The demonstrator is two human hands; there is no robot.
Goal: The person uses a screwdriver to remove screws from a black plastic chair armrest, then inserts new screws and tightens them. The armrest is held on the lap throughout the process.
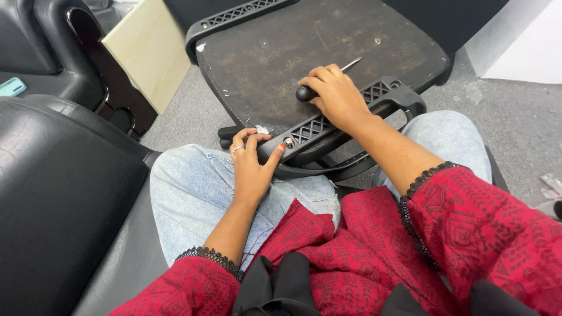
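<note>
An upturned office chair seat [275,52] lies across my knees, its dark underside facing up. My right hand [336,93] is closed around the black handle of a screwdriver [351,64], whose metal shaft points away over the seat's underside. My left hand [250,167] grips the near end of a black plastic armrest [380,93] with a lattice pattern, thumb resting beside a silver screw [288,141] in it. A second armrest [234,14] runs along the seat's far edge.
A black leather seat [52,193] fills the left side. A pale wooden board [149,50] leans beside another dark chair [47,41]. Grey carpet [503,111] lies to the right, with a white panel [527,41] at the top right.
</note>
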